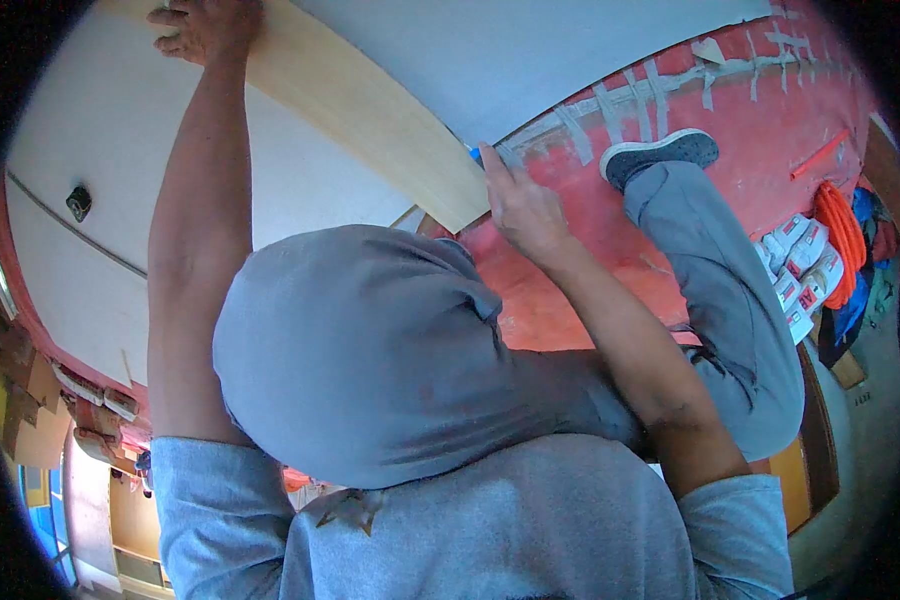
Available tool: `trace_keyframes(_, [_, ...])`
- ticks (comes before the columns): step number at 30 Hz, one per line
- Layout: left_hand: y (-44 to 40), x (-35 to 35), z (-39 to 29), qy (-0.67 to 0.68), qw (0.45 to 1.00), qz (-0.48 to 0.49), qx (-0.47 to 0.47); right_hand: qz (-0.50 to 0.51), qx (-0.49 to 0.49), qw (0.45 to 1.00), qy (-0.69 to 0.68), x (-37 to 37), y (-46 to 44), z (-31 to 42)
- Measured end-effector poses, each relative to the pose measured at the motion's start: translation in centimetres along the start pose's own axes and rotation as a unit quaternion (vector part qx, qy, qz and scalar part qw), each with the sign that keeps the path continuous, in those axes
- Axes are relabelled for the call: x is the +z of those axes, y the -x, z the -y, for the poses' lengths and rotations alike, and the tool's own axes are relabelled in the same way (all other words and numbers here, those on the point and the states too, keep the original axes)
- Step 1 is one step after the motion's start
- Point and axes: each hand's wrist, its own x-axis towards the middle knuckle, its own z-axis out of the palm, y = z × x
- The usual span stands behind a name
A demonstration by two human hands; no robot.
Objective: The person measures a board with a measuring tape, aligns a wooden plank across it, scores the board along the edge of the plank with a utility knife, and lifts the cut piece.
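Note:
A long pale wooden board (370,120) lies slantwise across a large white sheet (310,160). At the top of the view my left hand (210,30) presses on the board's far part, fingers spread past its left edge. Beside the board's near end is my right hand (528,212), closed with the index finger stretched forward. A small blue thing (475,154) shows at that fingertip, against the board's right edge; its kind is hidden by the hand. My bent knee (360,340) is close to the board's near end.
Red flooring (560,290) with strips of grey tape (607,108) runs along the sheet's edge, near my shoe (660,155). White packages (802,262) and a coiled orange hose (842,245) lie at right. A small dark object (78,203) sits on the white surface at left.

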Motion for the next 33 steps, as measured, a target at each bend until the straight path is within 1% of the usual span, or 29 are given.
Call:
trace_keyframes(2, [0.0,0.3,0.0,0.043,0.998,-0.024,-0.033,0.010,0.009,1.000,0.009,0.0,0.2,-0.1])
trace_keyframes(6, [0.4,0.4,0.0,0.056,0.997,-0.026,-0.036,0.037,0.026,0.998,0.031,0.1,1.4,-0.7])
trace_keyframes(8, [0.0,1.0,0.2,0.002,0.999,-0.038,-0.016,0.034,0.044,0.998,-0.002,0.4,1.7,-0.6])
trace_keyframes(9, [-0.1,-0.2,-0.1,0.001,0.999,-0.043,-0.017,0.030,0.040,0.999,-0.002,0.0,1.6,-0.6])
trace_keyframes(11, [1.8,-2.7,-1.5,0.105,0.992,0.005,-0.076,0.061,0.045,0.997,0.024,-0.7,2.6,-1.0])
trace_keyframes(12, [1.3,-1.2,-1.1,0.111,0.991,0.006,-0.072,0.058,0.050,0.997,0.026,-1.0,3.0,-0.8])
trace_keyframes(14, [-0.6,3.3,1.3,0.003,0.998,-0.058,0.014,0.062,0.057,0.995,0.052,-1.4,2.4,-0.3])
trace_keyframes(15, [-0.5,2.5,1.0,0.002,0.998,-0.058,0.013,0.063,0.056,0.995,0.052,-1.6,2.3,0.0])
trace_keyframes(17, [0.7,0.0,-0.1,0.057,0.998,-0.010,-0.039,0.072,0.072,0.994,0.033,-2.2,2.7,0.6])
trace_keyframes(18, [0.8,0.2,0.0,0.055,0.998,-0.008,-0.039,0.075,0.072,0.994,0.033,-2.5,2.5,1.0])
trace_keyframes(20, [0.7,0.6,-0.1,0.055,0.997,-0.030,-0.040,0.004,0.035,0.999,-0.022,-2.9,1.5,2.0])
trace_keyframes(21, [0.5,0.3,-0.1,0.054,0.997,-0.030,-0.039,0.005,0.035,0.999,-0.023,-2.7,1.1,2.2])
trace_keyframes(23, [0.1,-0.3,-0.3,-0.016,1.000,0.006,-0.004,0.011,0.037,0.999,-0.016,-2.4,0.3,2.2])
trace_keyframes(24, [-0.1,0.5,0.0,-0.015,1.000,0.006,-0.002,0.010,0.039,0.999,-0.016,-2.2,0.2,2.1])
trace_keyframes(26, [-0.5,3.0,0.9,-0.102,0.994,-0.035,0.013,0.011,0.029,1.000,0.004,-1.6,0.3,1.8])
trace_keyframes(27, [0.0,1.8,0.2,-0.100,0.994,-0.034,0.016,0.010,0.032,0.999,0.004,-1.4,0.3,1.6])
trace_keyframes(29, [1.5,-1.9,-1.7,0.022,0.996,0.026,-0.080,0.010,0.019,1.000,0.008,-0.9,0.5,1.4])
trace_keyframes(30, [1.1,-1.0,-1.3,0.024,0.997,0.028,-0.075,0.009,0.024,1.000,0.007,-0.8,0.5,1.5])
trace_keyframes(32, [-0.3,1.7,0.2,-0.027,0.999,-0.025,-0.030,0.020,0.059,0.998,-0.025,-0.8,0.4,1.5])
trace_keyframes(33, [-0.2,1.3,-0.1,-0.025,0.999,-0.024,-0.024,0.018,0.065,0.997,-0.027,-0.7,0.7,1.3])
